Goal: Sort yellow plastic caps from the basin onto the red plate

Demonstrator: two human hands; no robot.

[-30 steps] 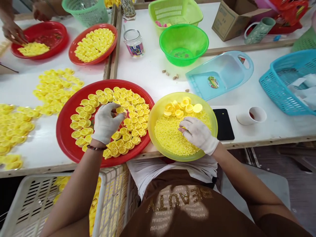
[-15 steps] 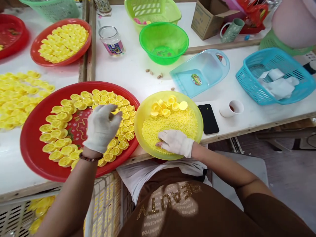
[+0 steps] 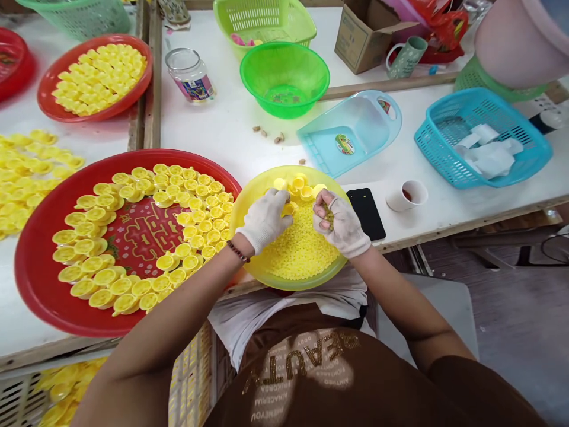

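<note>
A yellow bowl (image 3: 242,204) holds many small yellow pellets (image 3: 302,255) and, at its far side, several small yellow plastic cups (image 3: 304,184). Over the bowl's left part is my left hand (image 3: 267,220), in a white glove, its thumb and fingers closed around one small yellow cup (image 3: 289,209). My right hand (image 3: 341,226), gloved with bare fingertips, is curled above the right part, and some pellets show between its fingers. To the left lies a big red tray (image 3: 40,279) with rows of yellow cups (image 3: 106,277) around its printed middle.
Behind the bowl are a blue scoop (image 3: 355,133), a green basin (image 3: 284,80) and a glass jar (image 3: 190,74). At right stand a black phone (image 3: 365,213), a paper cup (image 3: 406,196) and a blue basket (image 3: 482,136). Another red tray (image 3: 93,77) of yellow pieces sits far left.
My left hand has moved right, from above the red tray to the cups in the yellow bowl. My right hand has lifted from the pellets and now curls around some.
</note>
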